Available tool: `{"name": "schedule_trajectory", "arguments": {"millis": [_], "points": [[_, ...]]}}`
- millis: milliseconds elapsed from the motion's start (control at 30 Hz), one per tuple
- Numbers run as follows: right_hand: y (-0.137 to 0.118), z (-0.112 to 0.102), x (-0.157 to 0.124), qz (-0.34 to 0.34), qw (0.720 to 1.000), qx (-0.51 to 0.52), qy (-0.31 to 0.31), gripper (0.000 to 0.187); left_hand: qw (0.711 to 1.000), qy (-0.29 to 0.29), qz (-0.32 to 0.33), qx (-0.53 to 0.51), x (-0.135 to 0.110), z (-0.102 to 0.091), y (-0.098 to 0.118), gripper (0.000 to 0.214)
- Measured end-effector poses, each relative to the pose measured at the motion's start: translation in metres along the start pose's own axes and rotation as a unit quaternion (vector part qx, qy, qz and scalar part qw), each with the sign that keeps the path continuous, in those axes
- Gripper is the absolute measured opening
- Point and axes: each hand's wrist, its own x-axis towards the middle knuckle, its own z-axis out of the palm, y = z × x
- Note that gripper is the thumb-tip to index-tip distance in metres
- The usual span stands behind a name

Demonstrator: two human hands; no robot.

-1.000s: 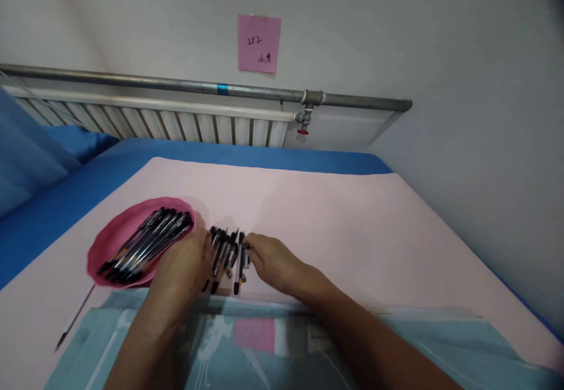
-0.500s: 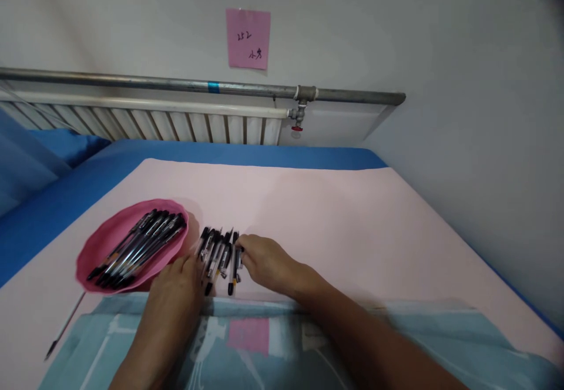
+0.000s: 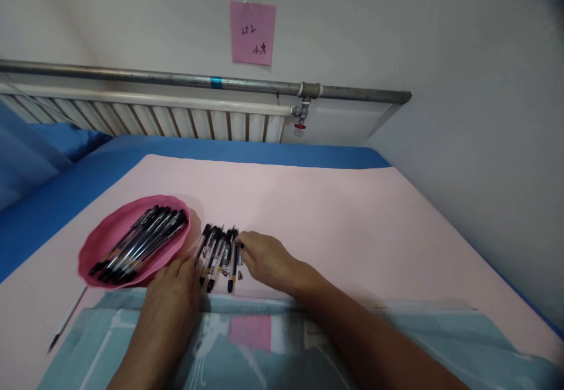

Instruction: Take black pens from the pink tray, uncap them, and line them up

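Pens (image 3: 219, 262) are seen, but where are they laid?

With the clock face centred on that loose group, and twelve o'clock turned to the wall, they are laid in an uneven row on the pink surface (image 3: 326, 219), some of them touching, with dark ends turned roughly to twelve and six. Small metallic-looking pieces (image 3: 240, 275) are scattered among and just beside them.

And how is each hand placed?

The right hand (image 3: 267, 259) is set at three o'clock, thumb and fingertips brought together at the upper part of the rightmost pen; whether anything is gripped cannot be told. The left hand (image 3: 174, 289) is set at eight o'clock, its fingers bent down near the leftmost pen; whether they are closed on it cannot be told either.

What is found further round?

At nine o'clock a pink bowl (image 3: 94, 243) is placed, and in it a second batch of pens (image 3: 145, 243) is heaped, slanted from about eight to two. Beyond the left hand, also toward eight, a slim white rod (image 3: 70, 315) with a dark tip is laid, its far end near the bowl. Six o'clock is taken up by a teal patterned cloth (image 3: 251, 334).
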Motion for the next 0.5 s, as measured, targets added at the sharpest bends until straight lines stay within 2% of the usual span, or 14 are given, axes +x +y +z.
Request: {"name": "schedule_trajectory", "arguments": {"millis": [200,333,500], "points": [[0.000,-0.002,0.000,0.001,1.000,0.017,0.005,0.015,0.993,0.083,0.011,-0.085,-0.016,-0.006,0.009,0.032],[0.001,0.001,0.000,0.006,1.000,0.020,0.014,0.013,0.986,0.077,0.043,-0.142,-0.024,-0.005,0.023,0.022],[0.002,0.003,0.000,-0.002,0.999,0.018,0.031,0.013,0.987,0.053,0.034,-0.145,-0.022,0.000,0.037,0.023]]}}
